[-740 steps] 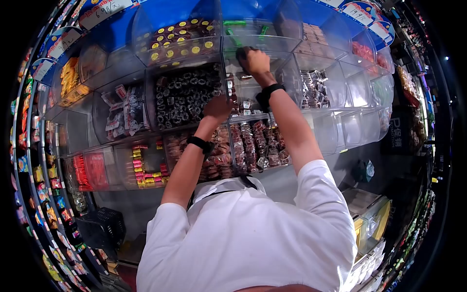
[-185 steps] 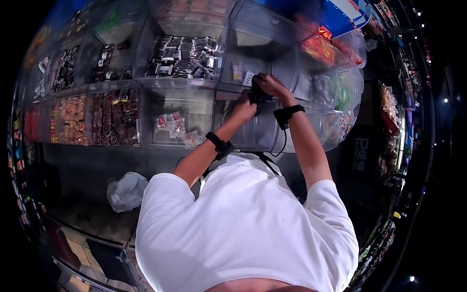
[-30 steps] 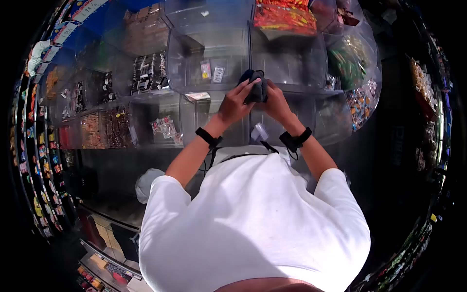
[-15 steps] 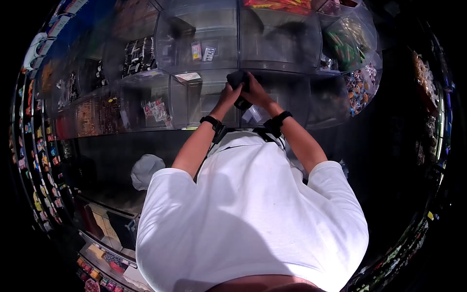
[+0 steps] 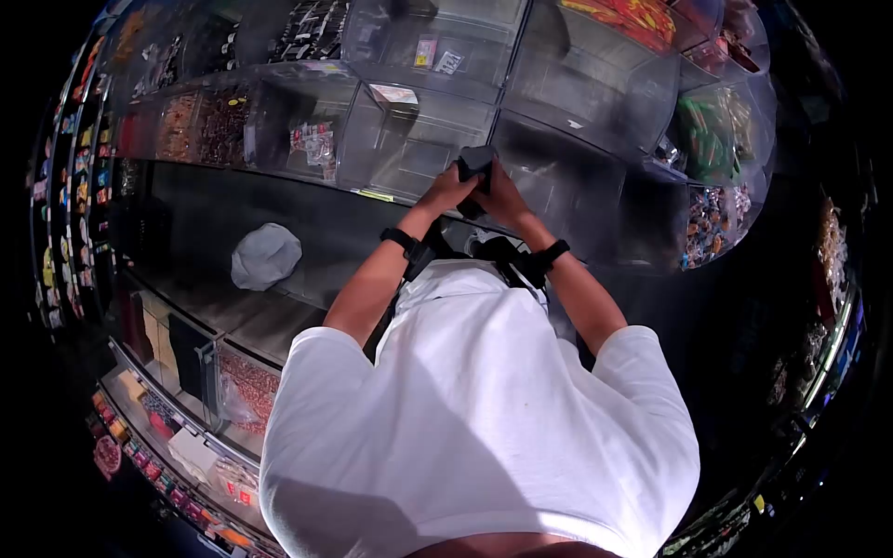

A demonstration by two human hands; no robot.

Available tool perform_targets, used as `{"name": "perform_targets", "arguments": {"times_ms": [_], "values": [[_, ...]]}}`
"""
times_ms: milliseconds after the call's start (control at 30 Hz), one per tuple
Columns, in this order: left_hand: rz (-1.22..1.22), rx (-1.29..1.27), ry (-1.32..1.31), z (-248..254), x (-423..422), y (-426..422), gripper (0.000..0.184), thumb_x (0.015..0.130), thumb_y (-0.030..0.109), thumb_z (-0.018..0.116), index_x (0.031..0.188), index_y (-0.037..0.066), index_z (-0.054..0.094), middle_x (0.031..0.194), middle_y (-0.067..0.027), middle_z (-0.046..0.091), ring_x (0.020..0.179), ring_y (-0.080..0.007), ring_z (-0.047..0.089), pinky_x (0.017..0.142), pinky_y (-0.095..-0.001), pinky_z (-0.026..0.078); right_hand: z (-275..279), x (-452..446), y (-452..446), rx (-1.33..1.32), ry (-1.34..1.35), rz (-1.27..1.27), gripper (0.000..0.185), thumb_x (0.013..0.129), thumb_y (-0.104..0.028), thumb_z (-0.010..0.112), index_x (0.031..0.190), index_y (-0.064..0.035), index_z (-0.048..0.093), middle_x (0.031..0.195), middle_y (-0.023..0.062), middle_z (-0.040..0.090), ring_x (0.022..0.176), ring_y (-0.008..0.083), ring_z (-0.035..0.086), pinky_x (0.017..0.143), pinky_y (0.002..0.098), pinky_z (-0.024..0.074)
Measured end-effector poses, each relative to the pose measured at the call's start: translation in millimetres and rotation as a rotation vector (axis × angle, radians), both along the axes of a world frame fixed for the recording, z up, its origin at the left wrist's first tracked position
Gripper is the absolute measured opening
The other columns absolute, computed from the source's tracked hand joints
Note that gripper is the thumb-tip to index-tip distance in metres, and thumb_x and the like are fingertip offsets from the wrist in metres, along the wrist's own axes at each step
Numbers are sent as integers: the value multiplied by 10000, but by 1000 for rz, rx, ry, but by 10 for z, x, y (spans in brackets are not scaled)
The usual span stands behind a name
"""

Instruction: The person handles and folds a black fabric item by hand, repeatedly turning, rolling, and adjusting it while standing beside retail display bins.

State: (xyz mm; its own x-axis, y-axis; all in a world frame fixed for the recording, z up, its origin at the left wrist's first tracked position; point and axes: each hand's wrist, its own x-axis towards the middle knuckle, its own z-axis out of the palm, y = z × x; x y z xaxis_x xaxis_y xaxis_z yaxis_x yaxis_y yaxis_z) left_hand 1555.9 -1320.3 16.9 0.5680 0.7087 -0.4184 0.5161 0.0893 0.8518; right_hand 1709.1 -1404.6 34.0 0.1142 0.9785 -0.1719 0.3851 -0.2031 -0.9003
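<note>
Both hands meet in front of the front row of clear bins. My left hand [image 5: 449, 189] is closed round the left side of a dark cloth bundle [image 5: 475, 164], and my right hand [image 5: 503, 198] grips its right side. Part of the bundle hangs below the fingers. A clear bin with a bare floor [image 5: 391, 153] lies just left of the hands. Behind it, another bin holds a pink-and-yellow packet [image 5: 425, 52] and a white printed packet [image 5: 449, 62]. Each wrist wears a black band.
Red-orange packets [image 5: 623, 17] fill a bin at the back. Green packets [image 5: 709, 135] and small wrapped pieces [image 5: 709, 226] are in bins at the right. A white bag [image 5: 266, 257] lies at the left below the bins. Shelves of goods line both sides.
The view has turned and shifted, so the bins appear higher and tilted. Both hands keep hold of the dark cloth, now nearer the bins' front edge, and more of the lower left area shows.
</note>
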Motion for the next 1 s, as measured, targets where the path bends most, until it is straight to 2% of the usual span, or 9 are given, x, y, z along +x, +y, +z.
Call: {"name": "perform_targets", "arguments": {"times_ms": [167,300,433,500,567,667,767,900,1000], "values": [[32,-40,221,235,-115,-344,665,814,378,692,1277,-33,451,1202,-284,601,1149,-430,580,967,-447,471,147,-214,-336,-234,-34,44,529,833,-217,709,1223,-13,415,1052,264,644,1006,451,626,820,457,515],[31,151,107,35,-191,-495,576,796,298,689,1226,-26,484,1166,-269,612,1138,-428,580,943,-454,477,82,-215,-433,-160,-177,101,447,781,-217,750,1078,-8,489,1000,248,649,962,447,625,784,463,516],[-2,170,67,151,-201,-497,532,784,269,690,1182,-23,492,1148,-281,603,1119,-441,573,923,-463,471,217,-253,-474,-168,-338,129,442,759,-232,737,1072,-5,523,989,238,648,929,443,626,786,494,512],[-46,194,9,197,-247,-496,545,762,260,714,1157,-27,471,1111,-276,603,1087,-458,568,923,-498,465,225,-343,-537,-24,-492,76,408,744,-224,741,1040,-9,561,967,216,644,926,416,618,804,487,504],[-103,186,69,216,-333,-505,541,751,256,733,1149,-17,490,1089,-272,602,1078,-454,570,923,-500,467,207,-442,-590,187,-719,99,424,720,-233,743,1026,-5,558,1088,172,577,1047,363,547,861,460,465],[-237,284,27,298,-570,-469,518,801,265,709,1169,-36,501,1126,-273,602,1069,-449,578,897,-474,482,265,-602,-642,126,-829,191,449,694,-237,751,1029,-14,551,1089,160,554,1068,346,527,904,440,436],[-227,412,-11,205,-803,-533,516,838,279,681,1200,-41,500,1167,-286,586,1083,-463,562,919,-485,474,162,-746,-603,363,-1052,190,290,762,-193,640,1001,-45,570,1054,131,547,1014,304,534,899,412,426],[-241,349,-12,254,-1155,-510,501,866,310,658,1190,-45,516,1093,-293,623,1037,-469,585,893,-499,483,157,-990,-477,354,-1157,217,256,775,-185,591,993,-53,578,1021,121,541,985,285,532,877,392,427],[-256,328,2,73,-1464,-446,499,891,382,617,1058,-88,601,997,-297,659,974,-467,618,877,-507,497,127,-1299,-368,246,-1174,243,260,774,-159,597,1010,-52,574,1014,128,537,977,298,543,838,402,447]]}}
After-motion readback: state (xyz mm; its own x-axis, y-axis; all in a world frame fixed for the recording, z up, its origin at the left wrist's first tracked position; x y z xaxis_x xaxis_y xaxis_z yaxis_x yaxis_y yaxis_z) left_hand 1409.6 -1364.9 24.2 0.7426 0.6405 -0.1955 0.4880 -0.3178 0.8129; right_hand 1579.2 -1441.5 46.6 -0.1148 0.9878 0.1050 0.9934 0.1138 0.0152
